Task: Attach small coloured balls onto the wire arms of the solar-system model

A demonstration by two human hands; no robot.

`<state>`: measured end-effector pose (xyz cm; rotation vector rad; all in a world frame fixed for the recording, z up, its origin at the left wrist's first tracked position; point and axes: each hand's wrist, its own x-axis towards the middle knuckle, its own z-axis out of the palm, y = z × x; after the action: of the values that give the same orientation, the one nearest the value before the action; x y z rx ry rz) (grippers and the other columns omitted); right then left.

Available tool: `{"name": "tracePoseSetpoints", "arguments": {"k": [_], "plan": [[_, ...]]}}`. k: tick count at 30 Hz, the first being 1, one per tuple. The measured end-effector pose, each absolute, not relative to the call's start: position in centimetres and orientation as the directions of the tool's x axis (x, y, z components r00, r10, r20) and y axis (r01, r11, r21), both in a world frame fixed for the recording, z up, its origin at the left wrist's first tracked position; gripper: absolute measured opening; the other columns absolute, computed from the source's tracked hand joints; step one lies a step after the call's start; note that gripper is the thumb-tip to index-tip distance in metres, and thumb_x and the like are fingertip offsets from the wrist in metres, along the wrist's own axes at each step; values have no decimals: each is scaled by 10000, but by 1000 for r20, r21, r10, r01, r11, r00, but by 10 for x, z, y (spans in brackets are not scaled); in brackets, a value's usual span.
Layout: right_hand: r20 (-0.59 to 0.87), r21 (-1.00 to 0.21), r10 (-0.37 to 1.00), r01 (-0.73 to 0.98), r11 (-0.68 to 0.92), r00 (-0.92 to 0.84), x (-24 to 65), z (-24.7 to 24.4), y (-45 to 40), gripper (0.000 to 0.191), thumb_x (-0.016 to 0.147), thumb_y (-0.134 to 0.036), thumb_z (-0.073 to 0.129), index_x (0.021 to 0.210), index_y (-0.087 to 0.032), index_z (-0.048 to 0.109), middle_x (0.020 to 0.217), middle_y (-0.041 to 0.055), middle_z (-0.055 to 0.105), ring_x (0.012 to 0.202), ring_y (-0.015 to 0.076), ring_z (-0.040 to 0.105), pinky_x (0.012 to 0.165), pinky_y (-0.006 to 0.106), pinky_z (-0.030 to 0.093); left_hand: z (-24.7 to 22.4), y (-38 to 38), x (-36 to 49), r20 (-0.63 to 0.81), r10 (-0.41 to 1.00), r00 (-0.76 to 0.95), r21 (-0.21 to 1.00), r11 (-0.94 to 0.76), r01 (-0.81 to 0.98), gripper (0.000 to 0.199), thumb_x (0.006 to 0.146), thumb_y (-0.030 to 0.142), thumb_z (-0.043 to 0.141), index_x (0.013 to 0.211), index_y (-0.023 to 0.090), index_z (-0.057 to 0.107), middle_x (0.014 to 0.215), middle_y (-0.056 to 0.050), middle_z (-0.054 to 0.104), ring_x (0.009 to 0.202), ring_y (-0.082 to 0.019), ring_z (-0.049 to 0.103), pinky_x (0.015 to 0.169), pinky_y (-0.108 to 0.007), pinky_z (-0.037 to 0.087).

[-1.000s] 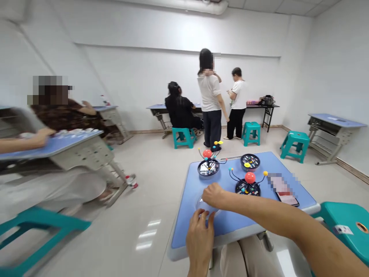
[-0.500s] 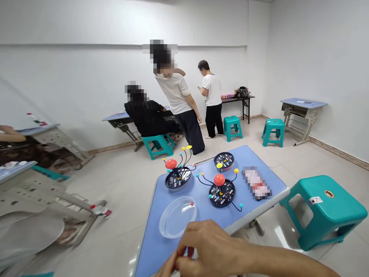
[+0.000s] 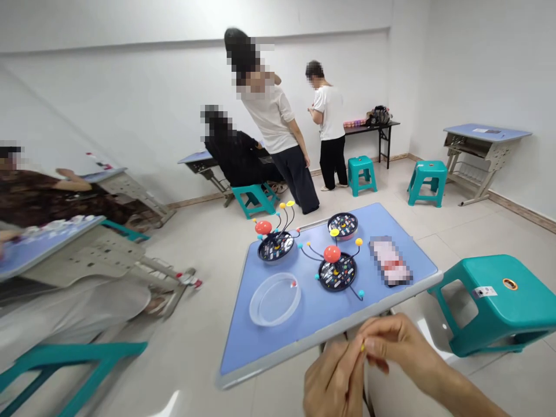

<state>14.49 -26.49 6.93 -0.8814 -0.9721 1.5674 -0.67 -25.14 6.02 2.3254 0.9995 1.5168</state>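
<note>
At the far left, a seated co-worker in a patterned brown top is leaning near a desk that is carrying small pale items. Toward the upper middle, a person in black is sitting at a wall table, a person in a white top is standing close by, and a second person in white is standing farther right.

Across the middle, the blue table is carrying a clear round dish and two black round bases with wire arms and coloured balls, one on the left and one in the centre. A third black base is sitting beyond them.

Just below the table's near edge, both hands are meeting in the air. The left hand is rising from the bottom of the frame with its fingers curled, though its grip is too hidden to judge. The right hand is reaching in from the lower right, its forearm angled across, and its grip is pinched closed on a small yellow piece, which is sitting between the two hands.

Farther right, a pixelated flat item is lying on the table, and a teal plastic stool is standing beside it.
</note>
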Motion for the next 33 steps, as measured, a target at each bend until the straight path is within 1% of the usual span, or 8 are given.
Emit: {"name": "tracePoseSetpoints", "arguments": {"k": [1, 5, 10, 16, 20, 25, 29, 33], "plan": [[-49, -915, 984, -386, -113, -171, 150, 71, -266, 274, 819, -431, 694, 809, -172, 786, 693, 32, 588, 571, 107, 473, 495, 237, 355, 63, -247, -3, 788, 559, 255, 462, -813, 355, 405, 815, 51, 629, 1135, 293, 681, 748, 8, 744, 609, -148, 682, 560, -241, 562], [-65, -923, 987, -366, -114, -144, 163, 78, -268, 298, 860, -418, 662, 859, -149, 791, 679, 45, 587, 628, 127, 461, 534, 258, 349, 63, -238, 8, 734, 622, 272, 583, -783, 217, 393, 843, 2, 595, 1176, 206, 643, 795, -29, 715, 662, -115, 654, 610, -217, 550], [-98, -909, 987, -393, -139, -124, 162, 78, -268, 267, 808, -410, 720, 842, -157, 796, 705, 45, 607, 630, 124, 457, 542, 261, 353, 59, -239, 11, 720, 634, 280, 607, -772, 189, 410, 834, -22, 601, 1179, 197, 637, 849, -46, 711, 703, -119, 651, 636, -225, 544], [-195, -823, 965, -507, -257, -173, 158, 73, -265, 236, 729, -365, 790, 787, -136, 793, 639, 37, 622, 599, 107, 477, 542, 242, 346, 64, -241, 8, 715, 626, 310, 596, -778, 197, 439, 837, -21, 586, 1213, 203, 615, 788, -14, 671, 646, -101, 614, 598, -209, 516], [-221, -755, 951, -579, -307, -216, 158, 74, -265, 203, 706, -330, 806, 745, -132, 778, 662, 45, 652, 585, 92, 487, 534, 227, 333, 65, -242, 8, 694, 653, 303, 633, -754, 176, 379, 848, 17, 589, 1185, 190, 602, 767, -2, 632, 649, -98, 585, 610, -211, 518], [-190, -758, 956, -586, -288, -223, 158, 73, -265, 200, 722, -312, 790, 781, -121, 780, 762, 79, 689, 620, 97, 501, 554, 227, 345, 66, -243, 8, 659, 682, 318, 669, -724, 167, 284, 872, 63, 571, 1123, 186, 624, 786, -9, 623, 678, -104, 590, 625, -216, 515], [-203, -778, 955, -557, -292, -216, 158, 72, -265, 229, 704, -321, 804, 787, -108, 784, 650, 43, 627, 599, 95, 479, 559, 224, 354, 65, -241, 7, 727, 617, 302, 604, -784, 146, 320, 858, 4, 565, 1105, 195, 634, 809, -16, 635, 701, -107, 612, 624, -213, 517], [-205, -784, 956, -551, -288, -208, 156, 75, -265, 251, 707, -358, 809, 781, -120, 776, 645, 35, 605, 601, 96, 477, 545, 218, 349, 65, -238, 9, 806, 522, 279, 483, -853, 200, 325, 851, -8, 563, 1113, 170, 634, 798, -32, 657, 673, -116, 621, 605, -222, 514]]}}
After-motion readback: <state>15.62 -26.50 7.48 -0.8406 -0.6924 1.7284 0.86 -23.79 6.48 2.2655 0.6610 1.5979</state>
